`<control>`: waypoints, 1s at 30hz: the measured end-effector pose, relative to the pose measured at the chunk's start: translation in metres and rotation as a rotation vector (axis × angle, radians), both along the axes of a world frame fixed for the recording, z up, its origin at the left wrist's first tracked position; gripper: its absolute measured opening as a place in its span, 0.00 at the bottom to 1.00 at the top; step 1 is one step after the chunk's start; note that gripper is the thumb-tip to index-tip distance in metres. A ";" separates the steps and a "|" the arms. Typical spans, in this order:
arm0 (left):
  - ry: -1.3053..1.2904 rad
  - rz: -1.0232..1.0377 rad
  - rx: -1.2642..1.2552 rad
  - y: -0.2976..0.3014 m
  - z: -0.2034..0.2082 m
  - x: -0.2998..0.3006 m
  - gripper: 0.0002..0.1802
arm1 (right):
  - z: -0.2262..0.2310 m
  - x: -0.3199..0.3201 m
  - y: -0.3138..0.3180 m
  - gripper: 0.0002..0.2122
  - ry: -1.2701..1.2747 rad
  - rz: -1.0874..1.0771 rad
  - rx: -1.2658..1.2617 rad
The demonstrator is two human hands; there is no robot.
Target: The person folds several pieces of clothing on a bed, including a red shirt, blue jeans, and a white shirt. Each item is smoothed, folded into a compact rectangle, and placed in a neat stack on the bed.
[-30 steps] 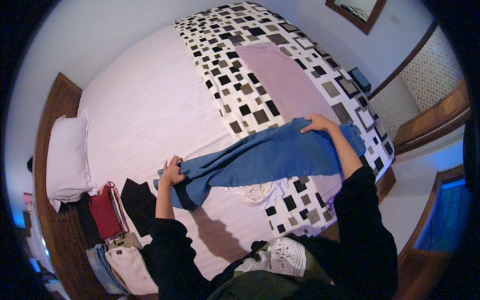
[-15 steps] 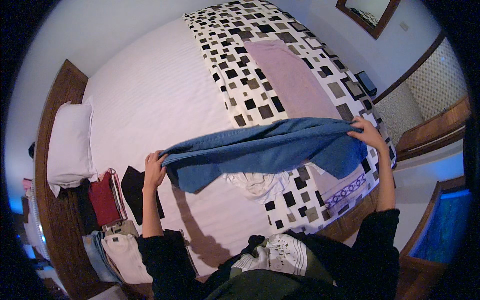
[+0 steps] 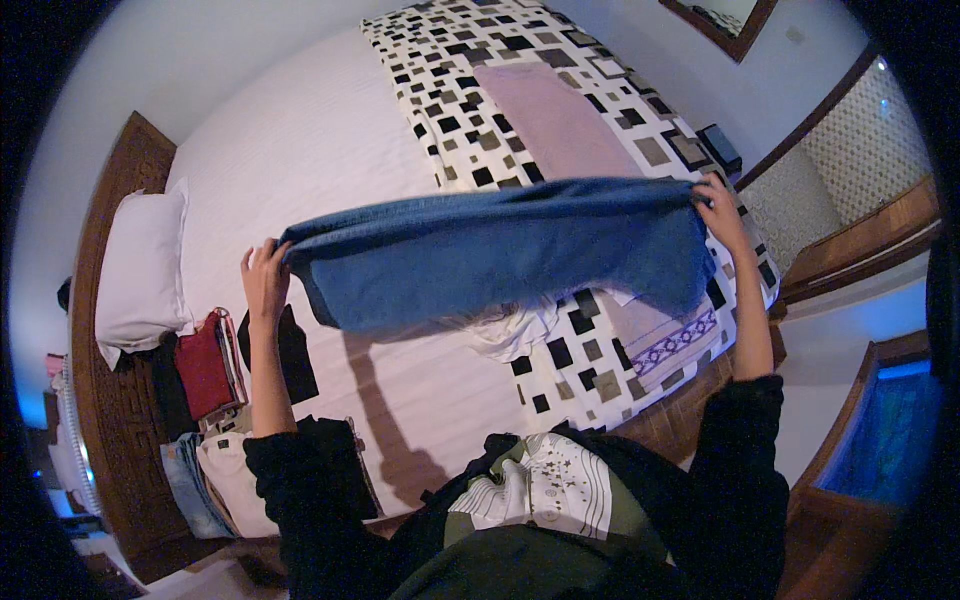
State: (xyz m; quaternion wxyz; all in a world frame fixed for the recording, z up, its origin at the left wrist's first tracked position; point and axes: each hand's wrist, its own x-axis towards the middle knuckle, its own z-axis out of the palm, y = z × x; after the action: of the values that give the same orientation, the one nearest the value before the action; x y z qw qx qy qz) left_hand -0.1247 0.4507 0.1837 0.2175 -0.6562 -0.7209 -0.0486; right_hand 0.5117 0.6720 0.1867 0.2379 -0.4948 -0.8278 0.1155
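A long blue cloth, its surface towel-like, is stretched out sideways above the bed, its upper edge gathered and its lower part hanging down. My left hand pinches its upper left corner, with the other fingers loosely bent. At the opposite end my right hand grips the upper right corner. Beneath the cloth, partly covered by it, lie a crumpled white garment and a lilac towel with a purple patterned band. A black folded garment rests on the bed beside my left forearm.
The bed has a pale sheet and a checkered blanket. A white pillow leans by the wooden headboard. Folded clothes lie near it: a red garment, a cream garment and jeans.
Both hands have lifted the blue cloth up and away from me, the left one also moving outward. The cloth is stretched wider and its lower part hangs more evenly.
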 end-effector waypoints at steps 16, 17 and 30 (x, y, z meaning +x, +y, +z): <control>-0.472 0.987 -0.109 -0.183 -0.204 0.041 0.28 | -0.198 -0.058 -0.234 0.18 -0.221 0.021 -0.100; -0.509 0.902 -0.041 -0.184 -0.217 0.071 0.29 | -0.208 -0.059 -0.247 0.20 -0.180 -0.019 -0.113; -2.179 0.651 0.912 -0.104 -0.259 0.154 0.12 | -0.240 -0.084 -0.239 0.15 1.071 -0.771 -0.903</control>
State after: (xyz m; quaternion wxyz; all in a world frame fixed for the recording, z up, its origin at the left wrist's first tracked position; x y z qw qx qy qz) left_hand 0.0293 0.3462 -0.0752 -0.2876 0.0748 -0.5730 -0.7637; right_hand 0.4281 0.4328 -0.0530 0.4029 -0.6718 -0.2450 0.5713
